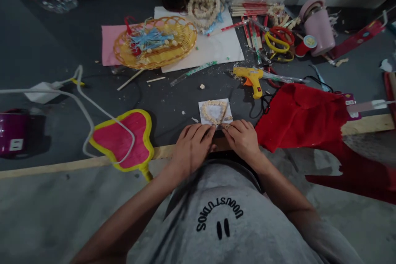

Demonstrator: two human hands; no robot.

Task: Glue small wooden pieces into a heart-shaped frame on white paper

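Note:
A small white card (202, 107) lies at the table's front edge, with a ring of pale, crumbly-looking pieces (205, 112) on it. At the card's lower left, my left hand (194, 142) has its fingers bent and pressed together near the ring's lower end. My right hand (243, 138) is at the lower right of the card, thumb and fingers closed close to the left fingertips. Whatever is between the fingertips of either hand is too small to make out.
Beyond the card lies a yellow glue gun (256, 82). Red cloth (303, 115) is at the right, a pink-and-yellow paddle shape (123, 140) and white cable (85, 111) at the left. A wicker basket (182, 45), scissors (278, 43) and a pink cup (320, 29) stand farther back.

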